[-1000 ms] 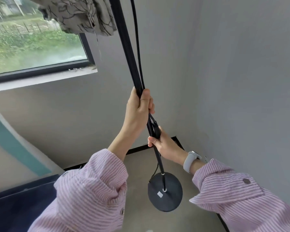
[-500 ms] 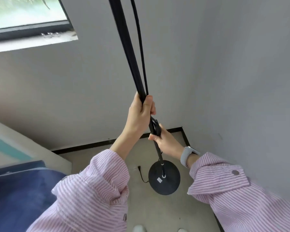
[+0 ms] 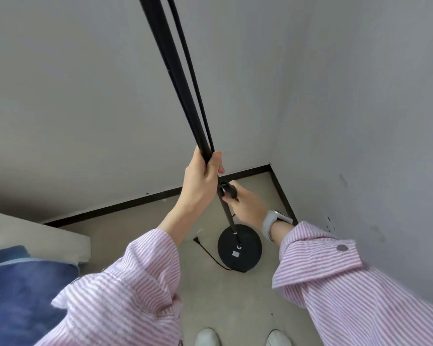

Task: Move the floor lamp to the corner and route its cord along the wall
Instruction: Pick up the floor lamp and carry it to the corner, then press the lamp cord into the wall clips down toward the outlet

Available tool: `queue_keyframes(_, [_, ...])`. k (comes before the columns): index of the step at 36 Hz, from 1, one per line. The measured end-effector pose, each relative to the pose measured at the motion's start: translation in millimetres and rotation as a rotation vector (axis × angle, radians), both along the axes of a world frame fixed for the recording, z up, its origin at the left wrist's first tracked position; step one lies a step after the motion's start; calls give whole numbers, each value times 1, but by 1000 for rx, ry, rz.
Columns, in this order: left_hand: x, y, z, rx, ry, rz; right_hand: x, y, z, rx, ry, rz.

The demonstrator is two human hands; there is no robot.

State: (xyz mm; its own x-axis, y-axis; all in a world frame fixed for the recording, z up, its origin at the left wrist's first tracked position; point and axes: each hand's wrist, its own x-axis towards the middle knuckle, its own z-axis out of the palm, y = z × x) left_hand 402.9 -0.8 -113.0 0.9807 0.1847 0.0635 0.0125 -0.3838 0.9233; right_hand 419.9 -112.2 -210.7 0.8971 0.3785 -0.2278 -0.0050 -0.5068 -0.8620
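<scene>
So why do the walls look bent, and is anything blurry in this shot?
Head view: the wide-angle lens bows the baseboard and flares the lamp pole towards the top; light is soft and even, no glare; the lamp base and left hand are fairly sharp, while the striped sleeves at the bottom edge are smeared.

Both arms reach forward in striped sleeves. The left hand point(image 3: 201, 181) is raised, fist closed around the pole point(image 3: 175, 78); the right hand point(image 3: 245, 203) grips it just below.
</scene>
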Motion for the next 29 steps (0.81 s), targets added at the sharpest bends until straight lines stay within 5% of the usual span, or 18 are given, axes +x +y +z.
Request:
queue_keyframes(13, [23,7,-1,43,68,-24,16,-24,10,7,65,-62])
queue_keyframes(29, [26,12,163,-64,-167,152,32,-22,197,217,-89,44])
